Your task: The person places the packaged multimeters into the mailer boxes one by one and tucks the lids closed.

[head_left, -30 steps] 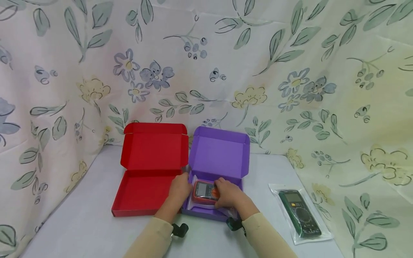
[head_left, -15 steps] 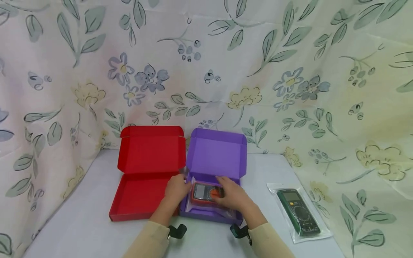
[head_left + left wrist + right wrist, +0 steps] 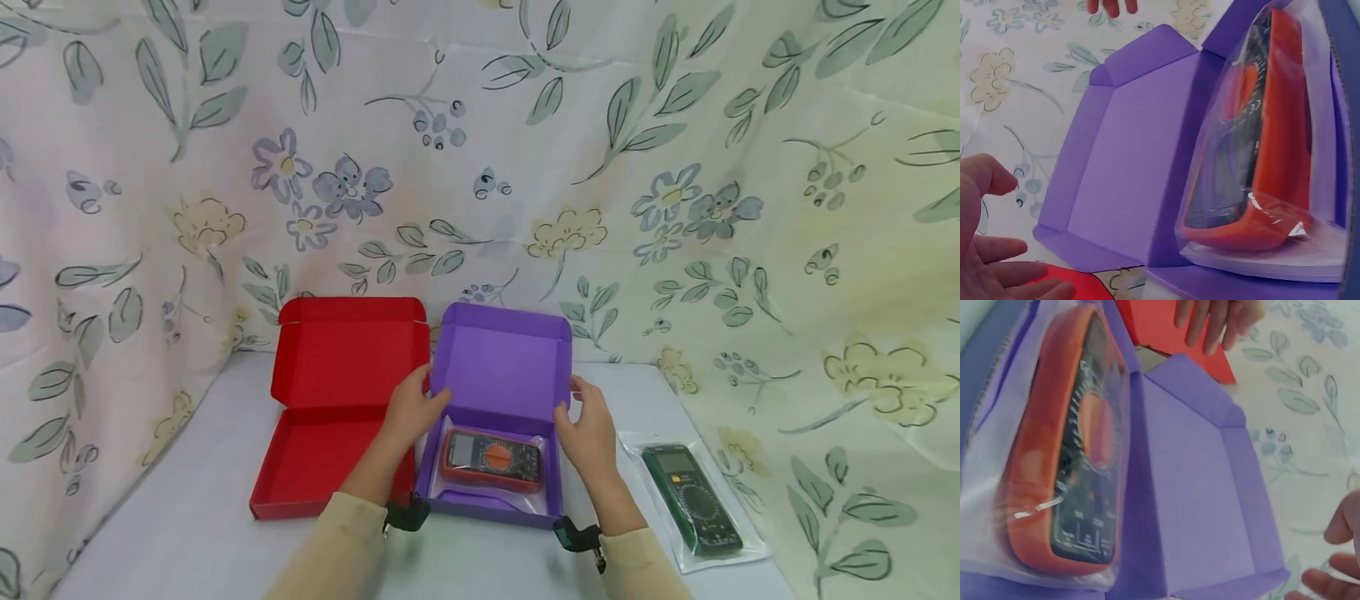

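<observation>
An orange-and-black multimeter [image 3: 492,460] in a clear plastic bag lies inside the purple cardboard box [image 3: 502,362], whose lid stands raised at the back. My left hand [image 3: 408,410] is at the lid's left edge, thumb apart from the fingers. At the right edge is my right hand [image 3: 590,429], its thumb and fingers spread too. Neither hand holds anything; the left wrist view shows my left hand [image 3: 997,250] clear of the lid, and in the right wrist view my right-hand fingers [image 3: 1329,584] are beyond the lid's far side.
A red cardboard box [image 3: 348,358] with its lid up stands directly left of the purple one. On the right lies a green-and-black multimeter [image 3: 693,500] in a clear bag. Flowered cloth [image 3: 480,275] hangs behind the white table [image 3: 180,508].
Both hands have left the bagged orange multimeter inside the purple box. They have risen and moved to either side of the raised lid, the right one shifting outward.
</observation>
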`<state>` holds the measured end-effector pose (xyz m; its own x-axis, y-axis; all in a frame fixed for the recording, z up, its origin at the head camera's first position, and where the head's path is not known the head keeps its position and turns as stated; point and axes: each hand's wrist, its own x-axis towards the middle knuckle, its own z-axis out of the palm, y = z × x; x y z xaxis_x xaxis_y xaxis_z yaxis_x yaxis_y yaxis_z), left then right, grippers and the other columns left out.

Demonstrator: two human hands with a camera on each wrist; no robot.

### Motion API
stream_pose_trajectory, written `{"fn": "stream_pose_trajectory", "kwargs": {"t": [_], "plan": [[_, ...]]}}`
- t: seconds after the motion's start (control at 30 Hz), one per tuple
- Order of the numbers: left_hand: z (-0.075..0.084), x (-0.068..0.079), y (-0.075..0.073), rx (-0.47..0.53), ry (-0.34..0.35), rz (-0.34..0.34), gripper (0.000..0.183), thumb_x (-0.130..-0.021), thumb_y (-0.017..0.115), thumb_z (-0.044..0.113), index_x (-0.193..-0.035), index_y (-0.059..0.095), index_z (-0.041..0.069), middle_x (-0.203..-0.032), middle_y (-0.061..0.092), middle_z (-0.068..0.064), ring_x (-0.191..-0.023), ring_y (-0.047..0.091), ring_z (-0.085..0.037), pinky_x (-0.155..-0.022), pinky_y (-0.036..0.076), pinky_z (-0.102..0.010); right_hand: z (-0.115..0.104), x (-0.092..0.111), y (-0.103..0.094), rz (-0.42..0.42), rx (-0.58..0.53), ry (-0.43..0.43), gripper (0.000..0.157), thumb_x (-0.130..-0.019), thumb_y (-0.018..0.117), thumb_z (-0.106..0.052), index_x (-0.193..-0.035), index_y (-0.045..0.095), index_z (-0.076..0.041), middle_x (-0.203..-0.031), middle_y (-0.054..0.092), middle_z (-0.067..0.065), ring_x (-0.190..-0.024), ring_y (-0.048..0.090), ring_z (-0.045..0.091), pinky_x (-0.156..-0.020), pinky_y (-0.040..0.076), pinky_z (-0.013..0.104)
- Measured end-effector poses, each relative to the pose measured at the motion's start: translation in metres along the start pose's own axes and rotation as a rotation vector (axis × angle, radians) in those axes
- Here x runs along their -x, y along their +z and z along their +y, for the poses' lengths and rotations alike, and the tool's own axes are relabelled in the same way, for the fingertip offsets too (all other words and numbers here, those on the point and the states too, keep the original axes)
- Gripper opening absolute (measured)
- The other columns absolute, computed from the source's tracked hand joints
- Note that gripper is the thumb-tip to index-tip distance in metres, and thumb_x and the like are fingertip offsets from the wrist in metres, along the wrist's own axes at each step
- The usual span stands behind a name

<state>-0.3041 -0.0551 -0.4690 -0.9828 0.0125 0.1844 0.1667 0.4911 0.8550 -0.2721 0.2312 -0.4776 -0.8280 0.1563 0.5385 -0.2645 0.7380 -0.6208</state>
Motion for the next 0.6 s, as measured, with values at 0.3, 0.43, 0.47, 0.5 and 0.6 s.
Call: {"fn": "stream_pose_trajectory", "kwargs": {"t": [0.3, 0.43, 0.47, 0.5, 0.6], "plan": [[0.007, -0.009, 0.002, 0.078, 0.021, -0.044, 0.071, -0.096, 0.067, 0.023, -0.156, 0.037, 0.0, -0.15, 0.049, -0.024, -0.136, 0.049, -0.042, -0.108, 0.042, -0.057, 0.01, -0.007, 0.001, 0.0, -0.082, 0.177, 0.054, -0.089, 0.058, -0.006, -0.141, 0.051, 0.006, -0.131, 0.059, 0.024, -0.121, 0.056, 0.042, -0.099, 0.045, 0.055], [0.014, -0.014, 0.003, 0.085, -0.009, -0.066, 0.075, -0.096, 0.066, 0.024, -0.158, 0.032, 0.0, -0.157, 0.041, -0.024, -0.143, 0.04, -0.042, -0.113, 0.036, -0.057, 0.008, -0.009, 0.002, -0.086, -0.136, 0.251, 0.064, -0.091, 0.058, -0.007, -0.15, 0.038, 0.008, -0.147, 0.047, 0.029, -0.136, 0.045, 0.045, -0.11, 0.037, 0.058], [0.016, -0.015, 0.003, 0.095, -0.02, -0.075, 0.076, -0.096, 0.066, 0.024, -0.159, 0.031, 0.0, -0.158, 0.039, -0.024, -0.144, 0.038, -0.042, -0.114, 0.035, -0.058, 0.008, -0.009, 0.003, -0.108, -0.147, 0.266, 0.066, -0.092, 0.058, -0.007, -0.152, 0.035, 0.008, -0.151, 0.043, 0.03, -0.139, 0.041, 0.046, -0.113, 0.034, 0.058], [0.018, -0.017, 0.003, 0.1, -0.036, -0.083, 0.077, -0.097, 0.065, 0.025, -0.159, 0.029, -0.001, -0.159, 0.037, -0.024, -0.145, 0.036, -0.042, -0.115, 0.033, -0.058, 0.007, -0.01, 0.003, -0.129, -0.151, 0.277, 0.069, -0.092, 0.057, -0.008, -0.154, 0.031, 0.009, -0.154, 0.04, 0.03, -0.142, 0.038, 0.046, -0.115, 0.031, 0.058], [0.022, -0.021, 0.003, 0.126, -0.074, -0.104, 0.078, -0.097, 0.064, 0.026, -0.16, 0.027, -0.001, -0.161, 0.034, -0.024, -0.147, 0.032, -0.042, -0.116, 0.03, -0.059, 0.006, -0.011, 0.004, -0.189, -0.165, 0.298, 0.076, -0.093, 0.057, -0.009, -0.157, 0.021, 0.01, -0.159, 0.029, 0.032, -0.147, 0.027, 0.048, -0.118, 0.024, 0.059]]}}
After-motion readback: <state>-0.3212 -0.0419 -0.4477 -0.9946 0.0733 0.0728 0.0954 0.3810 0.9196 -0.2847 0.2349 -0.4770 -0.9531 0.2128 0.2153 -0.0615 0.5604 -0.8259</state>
